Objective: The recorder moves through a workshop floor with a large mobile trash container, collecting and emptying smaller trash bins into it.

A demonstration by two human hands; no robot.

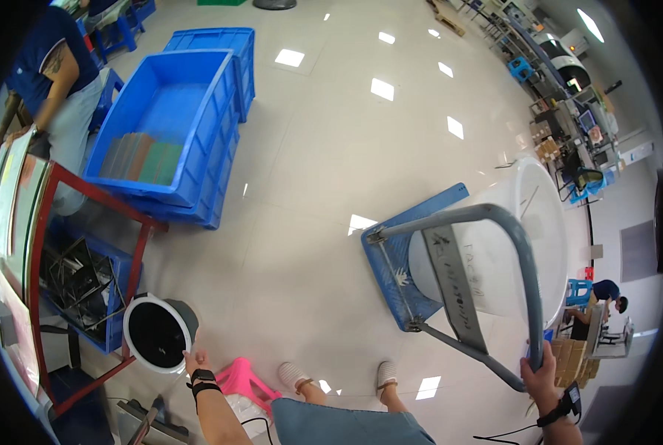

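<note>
My left hand grips the rim of a bucket with a white rim and a black inside; the bucket is tilted beside the red-framed table. On the right, my right hand is closed round the grey tube handle of a platform trolley with a blue deck. A large round white tub stands on the deck. Across the handle runs a grey plate with handwriting.
Stacked blue crates holding brown and green boards stand ahead left. A red-framed table and a seated person are at left. By my feet is a pink stool. Cardboard boxes sit beyond the right hand.
</note>
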